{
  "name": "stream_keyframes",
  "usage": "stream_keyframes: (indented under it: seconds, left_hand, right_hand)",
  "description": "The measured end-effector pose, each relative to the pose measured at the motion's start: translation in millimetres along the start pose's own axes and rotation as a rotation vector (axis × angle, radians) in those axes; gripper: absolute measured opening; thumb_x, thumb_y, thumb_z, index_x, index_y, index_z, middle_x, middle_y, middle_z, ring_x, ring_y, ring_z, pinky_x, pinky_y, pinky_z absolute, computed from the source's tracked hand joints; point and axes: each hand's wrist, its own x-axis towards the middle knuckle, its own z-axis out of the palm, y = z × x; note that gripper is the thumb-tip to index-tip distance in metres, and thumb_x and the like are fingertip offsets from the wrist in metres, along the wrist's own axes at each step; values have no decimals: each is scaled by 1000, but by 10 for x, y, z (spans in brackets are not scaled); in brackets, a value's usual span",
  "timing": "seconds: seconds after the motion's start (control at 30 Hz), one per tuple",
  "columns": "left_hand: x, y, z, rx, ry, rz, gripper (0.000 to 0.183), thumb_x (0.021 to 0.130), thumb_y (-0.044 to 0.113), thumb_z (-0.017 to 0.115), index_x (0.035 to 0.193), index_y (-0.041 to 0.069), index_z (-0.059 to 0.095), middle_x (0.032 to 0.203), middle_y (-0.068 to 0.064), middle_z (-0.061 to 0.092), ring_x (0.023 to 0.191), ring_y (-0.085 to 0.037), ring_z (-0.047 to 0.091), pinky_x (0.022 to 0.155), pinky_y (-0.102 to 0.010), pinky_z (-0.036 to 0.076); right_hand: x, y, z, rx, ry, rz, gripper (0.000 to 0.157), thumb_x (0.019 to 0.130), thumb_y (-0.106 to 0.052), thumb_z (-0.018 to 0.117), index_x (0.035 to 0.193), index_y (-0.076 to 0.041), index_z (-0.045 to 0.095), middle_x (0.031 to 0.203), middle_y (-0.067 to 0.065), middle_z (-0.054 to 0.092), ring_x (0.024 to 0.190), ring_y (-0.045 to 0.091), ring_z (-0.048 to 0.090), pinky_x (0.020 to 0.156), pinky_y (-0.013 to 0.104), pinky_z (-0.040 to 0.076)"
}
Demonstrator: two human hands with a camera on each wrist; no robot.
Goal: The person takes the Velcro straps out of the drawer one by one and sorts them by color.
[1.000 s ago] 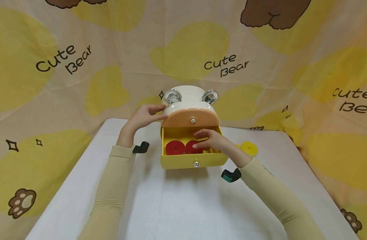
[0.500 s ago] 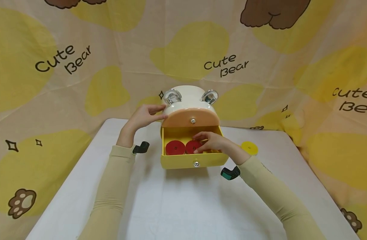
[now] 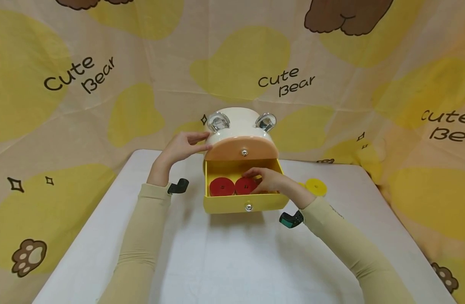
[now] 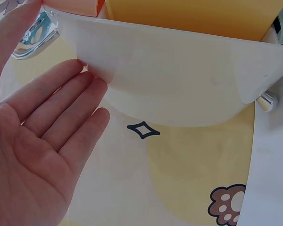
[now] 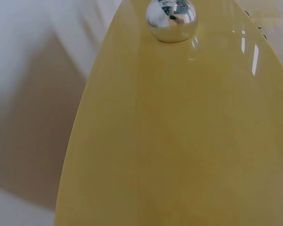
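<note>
Yellow-patched cloth (image 3: 240, 63) printed with "Cute Bear" is hanging behind and beside a white table (image 3: 217, 261). On the table a small cabinet (image 3: 237, 116) is standing, two silver ears (image 3: 218, 122) sticking out from its white top. Its orange drawer (image 3: 228, 151) is sitting closed, while the yellow drawer (image 3: 228, 205) beneath is standing pulled out, with two red discs (image 3: 222, 187) lying side by side inside. With fingers nearly straight, the left hand (image 3: 182, 148) is touching the cabinet's side and holding nothing. Over the drawer's right part, the right hand (image 3: 272, 179) is bending its fingers partway beside the right-hand red disc; whether it is gripping anything I cannot tell. A yellow disc (image 3: 316, 187) is lying on the table beyond the right wrist.
</note>
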Motion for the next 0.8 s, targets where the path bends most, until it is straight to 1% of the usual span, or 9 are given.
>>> stream_keyframes:
  seconds: [0.2, 0.47, 0.67, 0.8]
  left_hand:
    - [-2, 4, -7, 6, 2, -3, 69, 74, 57, 73, 133, 25, 57, 135, 2, 56, 126, -21, 53, 102, -42, 45]
    - [-16, 8, 0, -5, 0, -4, 69, 74, 57, 73, 132, 25, 57, 135, 2, 57, 126, -20, 53, 102, -42, 46]
    - [-22, 6, 2, -4, -1, -5, 67, 75, 54, 73, 133, 25, 57, 136, 1, 56, 127, -23, 52, 101, -42, 46]
    - [-22, 19, -4, -4, -2, -17, 69, 74, 57, 73, 133, 27, 56, 137, 2, 55, 127, -22, 52, 102, -43, 45]
  right_hand:
    - [7, 12, 17, -17, 14, 1, 58, 79, 0, 73, 132, -10, 52, 138, 13, 47, 118, 34, 53, 103, 42, 45]
    - [-20, 8, 35, -66, 36, -44, 54, 79, -2, 74, 129, -8, 53, 134, 15, 50, 112, 33, 58, 100, 41, 48]
    - [-22, 18, 31, -90, 62, -73, 52, 79, -6, 75, 126, -6, 54, 132, 15, 52, 114, 30, 56, 99, 40, 48]
    - [-34, 5, 16, -105, 99, -91, 53, 77, -9, 78, 125, -5, 56, 129, 15, 55, 113, 30, 56, 97, 38, 50]
